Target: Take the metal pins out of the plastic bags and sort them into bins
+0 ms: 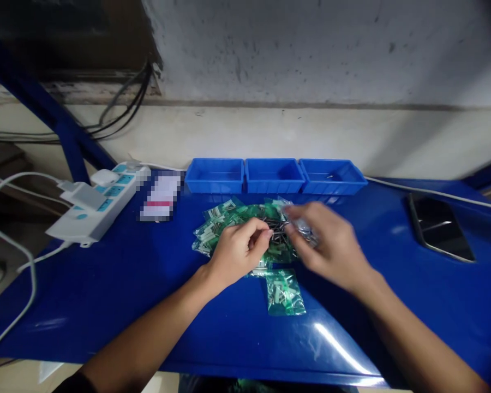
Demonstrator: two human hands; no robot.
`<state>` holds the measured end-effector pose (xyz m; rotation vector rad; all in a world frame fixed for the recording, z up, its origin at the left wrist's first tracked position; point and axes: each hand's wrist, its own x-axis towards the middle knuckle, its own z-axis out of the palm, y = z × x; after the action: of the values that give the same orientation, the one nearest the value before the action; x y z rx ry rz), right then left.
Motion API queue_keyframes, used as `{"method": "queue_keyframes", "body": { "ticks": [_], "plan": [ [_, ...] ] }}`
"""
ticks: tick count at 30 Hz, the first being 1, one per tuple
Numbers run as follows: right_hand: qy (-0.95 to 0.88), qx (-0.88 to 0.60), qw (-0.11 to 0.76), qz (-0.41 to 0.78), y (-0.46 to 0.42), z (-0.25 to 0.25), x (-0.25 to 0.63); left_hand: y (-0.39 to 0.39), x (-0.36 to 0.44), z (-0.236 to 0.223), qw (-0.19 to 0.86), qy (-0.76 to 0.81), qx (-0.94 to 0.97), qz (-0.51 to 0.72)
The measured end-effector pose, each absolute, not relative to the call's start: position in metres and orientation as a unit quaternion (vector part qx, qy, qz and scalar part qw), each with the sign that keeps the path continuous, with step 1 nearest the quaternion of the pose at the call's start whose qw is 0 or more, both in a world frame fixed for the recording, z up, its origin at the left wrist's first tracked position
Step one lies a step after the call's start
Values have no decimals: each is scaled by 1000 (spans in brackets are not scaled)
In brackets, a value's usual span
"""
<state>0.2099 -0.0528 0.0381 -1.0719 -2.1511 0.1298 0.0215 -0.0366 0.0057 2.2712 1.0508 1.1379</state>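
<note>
Nearest, one green packet (285,293) lies on the blue table (213,333), just below and between the hands. The left hand (241,248) has thumb and forefinger pinched together; anything held is unclear. The right hand (331,245) is blurred, its grip impossible to tell, over dark metal pieces (279,232) and piled packets (208,232). Beyond both hands, three blue bins (274,183) stand in a row.
</note>
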Motion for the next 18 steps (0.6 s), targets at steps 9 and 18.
{"method": "queue_keyframes", "body": {
  "ticks": [9, 18],
  "plan": [
    [-840, -409, 343, 101, -55, 11, 203, -35, 22, -1, 193, 405, 809, 379],
    [-841, -432, 311, 103, -49, 11, 215, -35, 23, 0, 224, 410, 803, 370]
  ]
}}
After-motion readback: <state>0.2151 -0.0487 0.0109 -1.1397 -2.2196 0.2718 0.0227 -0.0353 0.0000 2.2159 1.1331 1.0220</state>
